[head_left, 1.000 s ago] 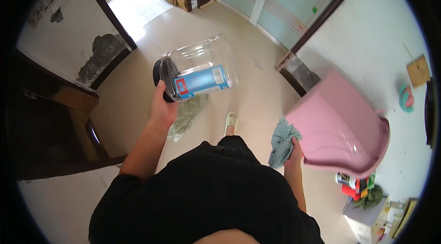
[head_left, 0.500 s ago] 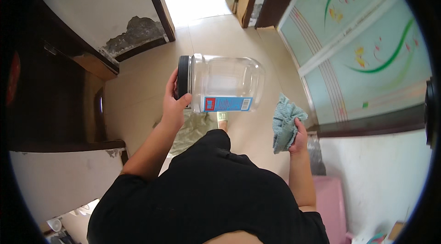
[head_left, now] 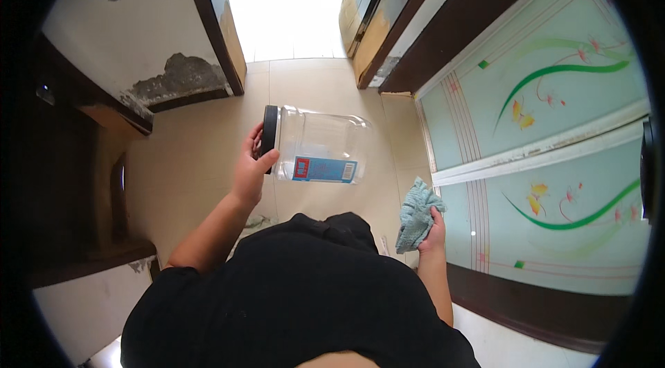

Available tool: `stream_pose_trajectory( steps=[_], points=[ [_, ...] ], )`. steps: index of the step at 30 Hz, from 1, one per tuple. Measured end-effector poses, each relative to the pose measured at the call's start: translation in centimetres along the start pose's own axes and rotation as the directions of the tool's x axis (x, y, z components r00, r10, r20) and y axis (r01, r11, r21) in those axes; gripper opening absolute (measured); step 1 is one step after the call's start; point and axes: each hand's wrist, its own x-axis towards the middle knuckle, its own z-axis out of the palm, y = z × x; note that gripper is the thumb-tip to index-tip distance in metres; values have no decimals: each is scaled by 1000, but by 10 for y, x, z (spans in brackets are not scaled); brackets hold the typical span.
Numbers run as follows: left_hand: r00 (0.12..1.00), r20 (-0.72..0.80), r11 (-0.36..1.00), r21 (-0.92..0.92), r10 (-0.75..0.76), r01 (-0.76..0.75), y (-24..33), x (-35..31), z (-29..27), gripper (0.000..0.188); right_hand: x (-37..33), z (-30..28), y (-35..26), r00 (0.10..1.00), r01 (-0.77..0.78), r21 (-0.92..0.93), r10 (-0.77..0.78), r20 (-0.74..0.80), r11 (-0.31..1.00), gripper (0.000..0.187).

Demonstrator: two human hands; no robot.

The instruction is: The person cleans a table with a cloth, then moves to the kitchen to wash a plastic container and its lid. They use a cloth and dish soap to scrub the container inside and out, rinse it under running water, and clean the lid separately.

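Below a black shirt [head_left: 298,299] fills the near view. The right hand [head_left: 433,231] grips a bunched, pale blue-green cloth [head_left: 416,217]; being soft, it probably needs only the thumb and fingers closed on a fold. The left hand [head_left: 251,173] grips the black lid [head_left: 269,141] of a clear plastic jar [head_left: 325,136], out in front over the floor [head_left: 194,139]. The jar lies sideways in the air, its blue label [head_left: 329,170] on the near side. The lid's rim likely suits the fingers better than the wide, smooth body. Beyond, frosted glass doors [head_left: 554,112] line the right, and a bright doorway [head_left: 287,11] opens ahead.
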Motion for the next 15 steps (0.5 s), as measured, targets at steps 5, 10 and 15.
stream_pose_trajectory(
  steps=[5,10,15],
  points=[
    [1000,15,1000,18,13,-13,-13,105,6,87,111,39,-11,999,-46,26,47,-23,999,41],
    [999,-27,999,50,19,-18,2,209,17,85,242,122,-51,989,-81,-39,85,118,996,43],
    [992,-113,994,101,63,-51,26,301,17,82,369,260,-89,929,-209,-181,253,270,961,44]
  ],
)
